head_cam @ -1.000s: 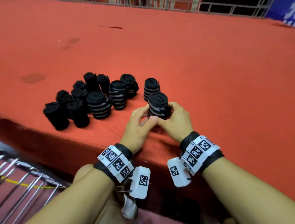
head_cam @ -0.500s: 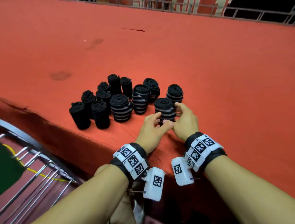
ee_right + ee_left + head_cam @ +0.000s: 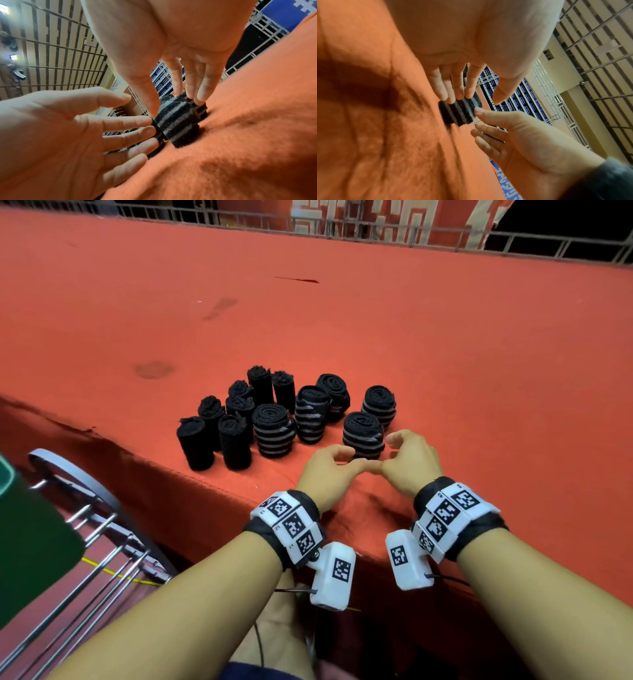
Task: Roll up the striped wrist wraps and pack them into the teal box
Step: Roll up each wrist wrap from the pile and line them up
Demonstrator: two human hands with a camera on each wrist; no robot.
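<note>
A rolled striped wrist wrap [image 3: 363,434] stands upright on the red cloth [image 3: 445,371], nearest of the group. My left hand [image 3: 346,458] and right hand [image 3: 390,455] sit just in front of it, one on each side, thumbs nearly meeting. In the left wrist view my left fingers [image 3: 453,93] are straight, with their tips at the roll [image 3: 458,113]. The right wrist view shows my right fingers [image 3: 199,92] straight too, their tips at the roll [image 3: 180,121]. Neither hand grips it. No teal box is in view.
Three more striped rolls [image 3: 274,429] and several plain black rolls [image 3: 219,433] stand close to the left and behind. The cloth's front edge [image 3: 212,484] drops off just before my wrists. Metal rails [image 3: 96,559] and a dark green surface [image 3: 27,542] lie at lower left.
The striped roll that both hands held above the cloth now stands on it beside the other rolls. Both hands have let go and drawn back slightly.
</note>
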